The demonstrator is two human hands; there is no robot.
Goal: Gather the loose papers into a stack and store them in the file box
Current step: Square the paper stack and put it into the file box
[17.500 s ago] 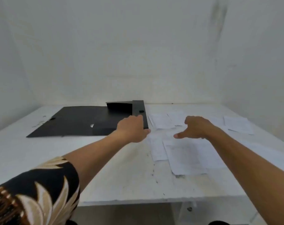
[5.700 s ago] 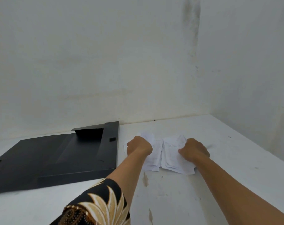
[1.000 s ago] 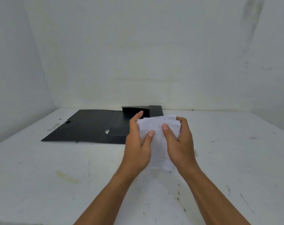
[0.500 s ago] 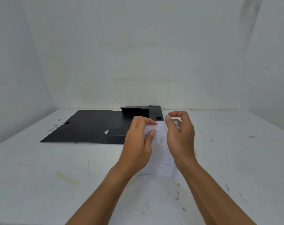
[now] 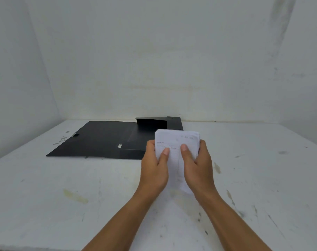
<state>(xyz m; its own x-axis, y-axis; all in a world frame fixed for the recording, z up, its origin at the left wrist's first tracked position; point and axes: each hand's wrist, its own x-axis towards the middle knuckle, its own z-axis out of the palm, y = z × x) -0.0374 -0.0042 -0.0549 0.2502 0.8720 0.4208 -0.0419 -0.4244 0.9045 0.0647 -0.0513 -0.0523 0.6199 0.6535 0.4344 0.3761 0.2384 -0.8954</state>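
Observation:
A stack of white printed papers (image 5: 176, 142) stands upright on its lower edge on the white table (image 5: 63, 205), a little tilted toward me. My left hand (image 5: 155, 169) grips its left side and my right hand (image 5: 196, 167) grips its right side, thumbs on the front sheet. The black file box (image 5: 103, 140) lies unfolded and open on the table just behind and to the left of the stack, its lid flap spread out to the left. No loose sheet lies on the table.
White walls close the table in at the back, left and right. The tabletop carries stains and scuff marks. The table's near edge runs along the bottom of the view.
Both hands have slid down from the stack's top to its sides, and the top edge of the papers now shows squared above my fingers.

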